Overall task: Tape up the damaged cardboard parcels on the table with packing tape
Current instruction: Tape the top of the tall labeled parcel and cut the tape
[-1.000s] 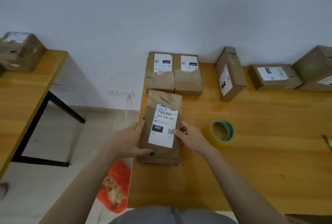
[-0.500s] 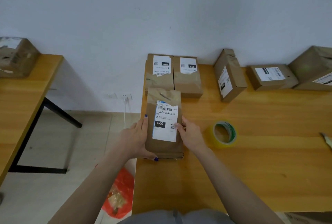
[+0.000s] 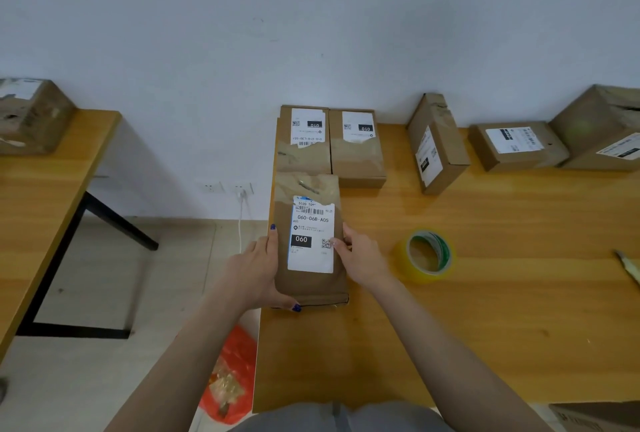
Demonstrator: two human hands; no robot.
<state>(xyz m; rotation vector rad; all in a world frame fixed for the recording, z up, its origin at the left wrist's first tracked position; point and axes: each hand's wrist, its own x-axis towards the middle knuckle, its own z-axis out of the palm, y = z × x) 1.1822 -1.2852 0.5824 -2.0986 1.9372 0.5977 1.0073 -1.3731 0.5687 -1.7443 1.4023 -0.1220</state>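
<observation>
Orange plastic bag lies on the floor nearest the person, just left of the bench. Above it, both hands hold the long labelled parcel, which lies flat along the bench's left edge. The left hand lies against the parcel's left side with its fingers stretched along that side and its thumb hooked round the near corner. The right hand pinches the right edge, thumb on the white label and fingers down the side. A yellow packing tape roll lies flat just right of that hand, not touching it. The parcel's far end looks creased and glossy; whether that is tape, I cannot tell. Behind it, two smaller parcels sit side by side against the wall, with three more boxes further right. The step in hand seems to be squaring this parcel up for taping. Next, the right hand would need to let go, pick up the roll and find its loose end while the left steadies the parcel.
</observation>
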